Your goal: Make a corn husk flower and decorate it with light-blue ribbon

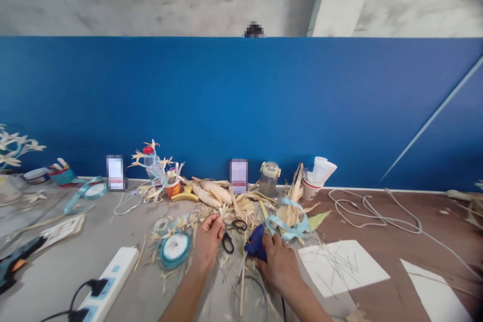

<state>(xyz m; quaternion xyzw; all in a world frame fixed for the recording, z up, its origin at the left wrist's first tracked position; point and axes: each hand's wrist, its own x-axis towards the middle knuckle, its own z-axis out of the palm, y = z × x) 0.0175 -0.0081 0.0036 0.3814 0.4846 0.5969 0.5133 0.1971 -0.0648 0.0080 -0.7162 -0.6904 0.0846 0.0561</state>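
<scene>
My left hand (209, 237) is closed in a pinch, with a small pale dried-husk flower (223, 210) at its fingertips. My right hand (281, 261) grips a blue glue gun (256, 243), whose body shows left of the fingers. Black-handled scissors (228, 243) lie between my two hands, their blades mostly hidden among husk scraps. A roll of teal ribbon (175, 248) sits just left of my left hand. Behind both hands spreads a pile of dried corn husks (215, 192). Light blue ribbon (289, 224) lies loosely curled beyond my right hand.
A white power strip (118, 266) and another glue gun (18, 261) lie left. Wire pieces rest on white paper (324, 271) at right, near a white cable (377, 216). Along the blue partition (241, 95) stand a lidded jar (269, 181), a paper cup (312, 188) and phones.
</scene>
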